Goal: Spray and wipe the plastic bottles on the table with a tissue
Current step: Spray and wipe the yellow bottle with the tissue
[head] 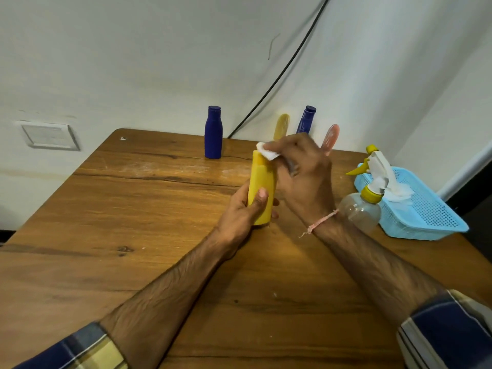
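- Yellow bottle [262,182] stood upright mid-table [133,209]; your left hand [241,215] curled round its lower half, thumb across the front.
- Your right hand [303,179] pinched the tissue [267,152] against its top.
- Spray bottle [360,209] stood just right.

Left grip [241,211]: fingers and thumb curled round the lower half of the yellow bottle [262,179], thumb on the near face, fingertips showing past its right edge.

Right grip [303,174]: back of hand toward the camera, fingers bent, pinching a white tissue [267,153] against the bottle's top.

Both forearms bare, entering from the lower corners and converging toward the middle. Checked dark-blue sleeves [452,331] end near the elbows. Pink thread [322,220] tied round the right wrist, one loose end hanging.
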Action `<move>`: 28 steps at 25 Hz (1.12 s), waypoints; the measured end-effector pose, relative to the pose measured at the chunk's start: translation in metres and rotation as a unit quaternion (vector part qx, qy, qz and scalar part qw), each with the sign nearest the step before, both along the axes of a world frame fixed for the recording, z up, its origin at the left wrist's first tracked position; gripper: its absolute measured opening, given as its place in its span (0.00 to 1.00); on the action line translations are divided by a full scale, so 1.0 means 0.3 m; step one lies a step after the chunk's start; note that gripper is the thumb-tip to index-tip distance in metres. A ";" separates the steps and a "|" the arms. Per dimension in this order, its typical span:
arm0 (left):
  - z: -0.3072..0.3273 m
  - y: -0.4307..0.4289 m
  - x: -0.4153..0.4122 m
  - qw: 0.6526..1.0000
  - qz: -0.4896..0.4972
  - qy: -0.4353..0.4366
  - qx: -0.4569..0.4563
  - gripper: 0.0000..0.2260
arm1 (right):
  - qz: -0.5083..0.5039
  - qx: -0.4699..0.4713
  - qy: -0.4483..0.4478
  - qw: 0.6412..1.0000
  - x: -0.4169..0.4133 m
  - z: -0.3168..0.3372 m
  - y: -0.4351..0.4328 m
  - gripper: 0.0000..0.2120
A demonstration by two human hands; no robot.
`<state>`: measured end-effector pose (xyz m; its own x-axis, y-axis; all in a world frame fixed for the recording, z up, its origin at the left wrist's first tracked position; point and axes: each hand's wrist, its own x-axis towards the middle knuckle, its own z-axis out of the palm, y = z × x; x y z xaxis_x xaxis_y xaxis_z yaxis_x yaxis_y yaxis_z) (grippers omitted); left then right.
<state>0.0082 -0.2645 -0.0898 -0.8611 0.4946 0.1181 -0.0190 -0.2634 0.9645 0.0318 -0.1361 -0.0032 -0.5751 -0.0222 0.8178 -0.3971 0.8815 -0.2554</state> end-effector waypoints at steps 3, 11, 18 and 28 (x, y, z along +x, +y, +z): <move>0.004 -0.014 -0.003 0.997 0.038 0.038 -0.054 0.22 | 0.044 0.101 -0.040 0.993 0.047 0.020 0.033 0.12; 0.000 -0.019 -0.003 0.990 0.076 0.063 -0.100 0.19 | 0.018 0.122 -0.153 0.980 0.090 0.057 -0.025 0.14; 0.004 -0.015 -0.006 0.987 0.086 0.054 -0.127 0.25 | -0.056 0.079 -0.142 0.985 0.052 0.066 -0.026 0.14; 0.011 -0.016 -0.005 0.987 0.093 0.041 -0.127 0.26 | -0.053 0.102 -0.147 0.982 0.057 0.059 -0.024 0.13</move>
